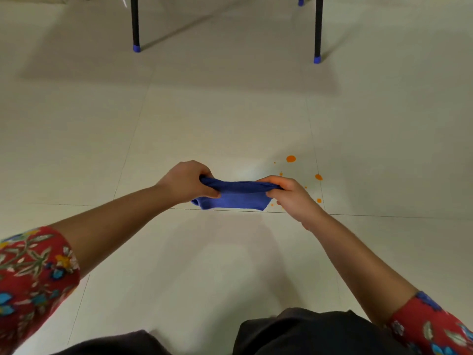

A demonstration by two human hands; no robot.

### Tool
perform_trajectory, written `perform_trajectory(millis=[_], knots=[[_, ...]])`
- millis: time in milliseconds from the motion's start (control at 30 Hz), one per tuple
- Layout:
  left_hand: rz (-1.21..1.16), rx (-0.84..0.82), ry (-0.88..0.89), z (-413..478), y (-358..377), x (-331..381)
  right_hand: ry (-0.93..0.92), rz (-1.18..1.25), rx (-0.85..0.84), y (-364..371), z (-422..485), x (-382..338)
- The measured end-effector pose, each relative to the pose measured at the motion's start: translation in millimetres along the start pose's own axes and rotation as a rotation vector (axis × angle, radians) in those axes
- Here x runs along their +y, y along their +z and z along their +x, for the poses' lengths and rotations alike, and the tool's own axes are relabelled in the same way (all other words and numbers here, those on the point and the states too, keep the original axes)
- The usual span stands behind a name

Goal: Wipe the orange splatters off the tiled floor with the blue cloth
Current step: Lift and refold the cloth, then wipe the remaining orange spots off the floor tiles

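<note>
Pale tiled floor point(230, 124), two black furniture legs point(135, 21) with blue caps at its far edge. Both hands, left point(186, 183) and right point(291, 198), grip opposite ends of the blue cloth point(235, 197), stretched between them above a grout line. Orange splatters point(291, 158) lie just right of the cloth, unwiped.

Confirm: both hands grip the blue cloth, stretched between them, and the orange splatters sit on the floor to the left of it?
Wrong side. In the head view the orange splatters lie on the tiled floor to the right of the blue cloth, past the right hand. The rest holds: the left hand and right hand each grip an end, with the cloth stretched between them.
</note>
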State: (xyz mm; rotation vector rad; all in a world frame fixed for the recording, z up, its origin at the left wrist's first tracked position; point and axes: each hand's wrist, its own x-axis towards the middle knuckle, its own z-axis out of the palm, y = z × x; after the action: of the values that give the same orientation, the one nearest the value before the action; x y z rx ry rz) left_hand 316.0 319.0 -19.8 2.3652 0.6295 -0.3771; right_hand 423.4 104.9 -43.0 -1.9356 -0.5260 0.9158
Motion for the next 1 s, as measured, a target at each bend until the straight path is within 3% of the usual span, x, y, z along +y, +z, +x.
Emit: perform_trajectory(millis=[100,267,400,500,633,733,833,900,1000], knots=[[-0.020,0.042,0.048,5,-5,3,0.025,0.122,0.066,-8,-3,3],[-0.004,-0.146,0.204,18,4,1,0.016,0.108,0.153,-29,-15,23],[-0.433,-0.337,0.162,34,16,10,0.055,0.504,0.114,-51,-23,44],[-0.555,-0.291,0.065,54,36,28,0.126,0.569,0.218,-60,-33,58],[-0.707,-0.180,0.066,79,84,72,0.067,0.481,0.447,-82,-53,70],[-0.808,-0.055,0.069,91,112,106,-0.066,0.208,0.695,-111,-70,73],[-0.813,0.019,0.034,93,130,109,-0.087,-0.366,0.731,-132,-72,80],[-0.732,0.029,0.015,90,138,94,-0.036,-0.690,0.644,-128,-67,86],[-0.530,0.031,0.005,84,149,57,0.159,-0.881,0.290,-100,-53,107]])
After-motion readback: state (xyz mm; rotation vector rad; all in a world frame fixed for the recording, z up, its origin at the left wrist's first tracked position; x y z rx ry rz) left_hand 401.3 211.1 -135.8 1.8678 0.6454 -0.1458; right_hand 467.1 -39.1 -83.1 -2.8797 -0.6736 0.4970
